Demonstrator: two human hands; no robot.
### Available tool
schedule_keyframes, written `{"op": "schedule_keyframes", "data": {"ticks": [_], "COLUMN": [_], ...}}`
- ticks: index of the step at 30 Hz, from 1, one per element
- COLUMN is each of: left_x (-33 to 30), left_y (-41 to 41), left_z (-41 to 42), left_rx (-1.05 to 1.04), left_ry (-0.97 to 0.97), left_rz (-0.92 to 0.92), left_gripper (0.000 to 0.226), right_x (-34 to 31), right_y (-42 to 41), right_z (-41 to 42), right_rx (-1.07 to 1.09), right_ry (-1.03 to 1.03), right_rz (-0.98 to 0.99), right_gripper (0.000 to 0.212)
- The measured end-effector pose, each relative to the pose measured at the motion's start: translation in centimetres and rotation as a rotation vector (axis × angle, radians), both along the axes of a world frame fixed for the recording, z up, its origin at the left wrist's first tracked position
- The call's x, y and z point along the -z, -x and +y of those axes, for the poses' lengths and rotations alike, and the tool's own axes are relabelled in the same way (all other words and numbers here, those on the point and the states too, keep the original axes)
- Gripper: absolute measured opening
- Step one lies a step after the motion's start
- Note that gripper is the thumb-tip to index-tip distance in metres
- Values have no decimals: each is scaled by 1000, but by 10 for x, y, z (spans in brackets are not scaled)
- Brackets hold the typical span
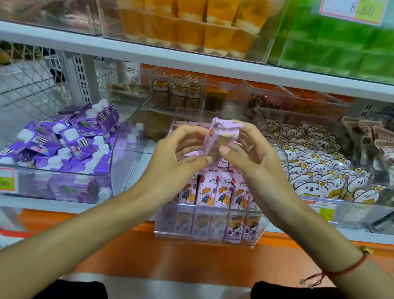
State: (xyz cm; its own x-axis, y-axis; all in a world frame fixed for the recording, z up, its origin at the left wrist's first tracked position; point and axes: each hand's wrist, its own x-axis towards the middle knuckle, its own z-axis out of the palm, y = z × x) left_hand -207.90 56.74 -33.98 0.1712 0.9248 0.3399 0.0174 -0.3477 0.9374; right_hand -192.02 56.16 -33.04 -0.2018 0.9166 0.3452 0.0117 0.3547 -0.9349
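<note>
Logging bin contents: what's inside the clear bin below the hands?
Upright pink cartoon-printed packets stand in the clear bin; the left hand, right hand and held packet hide the back.

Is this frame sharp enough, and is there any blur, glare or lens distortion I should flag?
Head view: the small pink snack packet pinched between left hand and right hand is slightly blurred; the orange jelly cups on the upper shelf are soft; the white shelf edge bows from wide-angle distortion; lighting is even, without hard shadows.
</note>
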Motion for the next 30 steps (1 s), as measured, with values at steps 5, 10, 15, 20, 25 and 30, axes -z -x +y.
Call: {"op": "schedule_keyframes", "data": {"ticks": [5, 10, 15, 20, 25, 30], "left_x": [2, 1, 0, -8, -11, -12], "left_y": [1, -5, -11, 2, 11, 13], "left_z": [1, -1, -7, 1, 4, 6], "left_rx": [-7, -76, -98, -5, -25, -90], "left_ry": [-42, -64, -100, -61, -28, -17], "left_rz": [-6, -118, -114, -147, -206, -172], "left_gripper": [36, 33, 45, 76, 56, 43], "right_x": [1, 1, 1, -2, -2, -3], "right_y": [-1, 0, 5, 2, -3, 0], "right_z": [0, 0, -5, -4, 0, 5], "right_rx": [-17, 11, 109, 94, 122, 213], "right_ry": [-57, -91, -178, -101, 72, 51], "right_rz": [-22, -122, -110, -86, 72, 84], "right_gripper": [38, 65, 40, 30, 48, 53]}}
